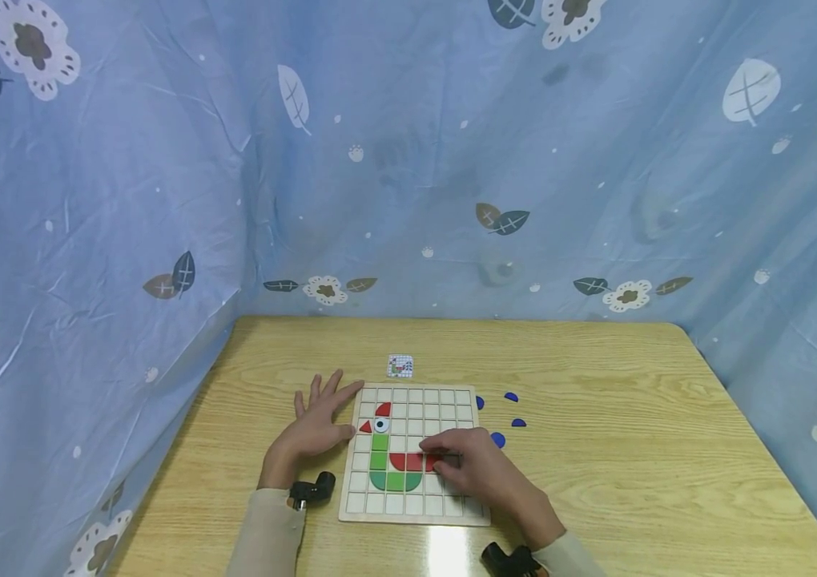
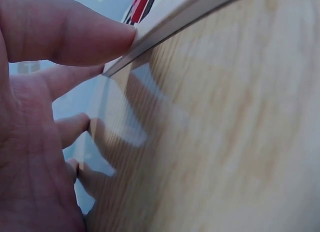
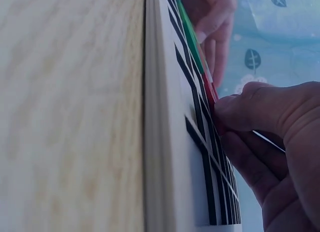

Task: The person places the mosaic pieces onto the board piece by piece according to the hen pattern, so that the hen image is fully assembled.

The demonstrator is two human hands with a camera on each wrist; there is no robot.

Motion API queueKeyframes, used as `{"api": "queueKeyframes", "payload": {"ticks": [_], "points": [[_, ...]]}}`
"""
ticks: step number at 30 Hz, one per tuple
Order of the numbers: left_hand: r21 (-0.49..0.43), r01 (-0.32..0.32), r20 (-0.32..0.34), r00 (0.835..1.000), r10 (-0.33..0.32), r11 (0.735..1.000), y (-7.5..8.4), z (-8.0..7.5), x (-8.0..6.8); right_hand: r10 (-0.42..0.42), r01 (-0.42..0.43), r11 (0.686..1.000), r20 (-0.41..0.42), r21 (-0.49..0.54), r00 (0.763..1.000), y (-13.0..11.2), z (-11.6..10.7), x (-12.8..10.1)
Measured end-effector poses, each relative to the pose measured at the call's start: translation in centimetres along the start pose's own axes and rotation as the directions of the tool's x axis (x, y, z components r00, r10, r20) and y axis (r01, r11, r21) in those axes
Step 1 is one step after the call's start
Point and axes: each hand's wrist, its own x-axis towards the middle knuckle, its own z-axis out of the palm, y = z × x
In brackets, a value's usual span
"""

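A pale wooden grid board (image 1: pixel 416 513) lies on the table, carrying a picture made of green pieces (image 1: pixel 396 481), red pieces (image 1: pixel 407 461) and a round eye piece (image 1: pixel 381 425). My right hand (image 1: pixel 439 457) rests on the board and pinches a red piece (image 1: pixel 432 460) at the end of the red row. In the right wrist view its thumb (image 3: pixel 240 109) presses that red piece (image 3: pixel 211 91) onto the board (image 3: pixel 170 142). My left hand (image 1: pixel 322 417) lies flat on the table with fingers spread, its thumb (image 2: pixel 75 36) touching the board's left edge (image 2: pixel 165 34).
Several small blue pieces (image 1: pixel 511 396) lie loose on the table (image 1: pixel 596 481) right of the board. A small pattern card (image 1: pixel 400 366) sits just behind it. Blue leaf-print cloth (image 1: pixel 408 160) hangs behind and to both sides.
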Motion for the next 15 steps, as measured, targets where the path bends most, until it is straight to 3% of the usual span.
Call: {"api": "queueKeyframes", "payload": {"ticks": [15], "points": [[0.003, -0.011, -0.013, 1.0, 0.011, 1.0, 0.11, 0.08, -0.07, 0.044, -0.044, 0.999, 0.004, 0.004, 0.999, -0.06, 0.32, 0.34]]}}
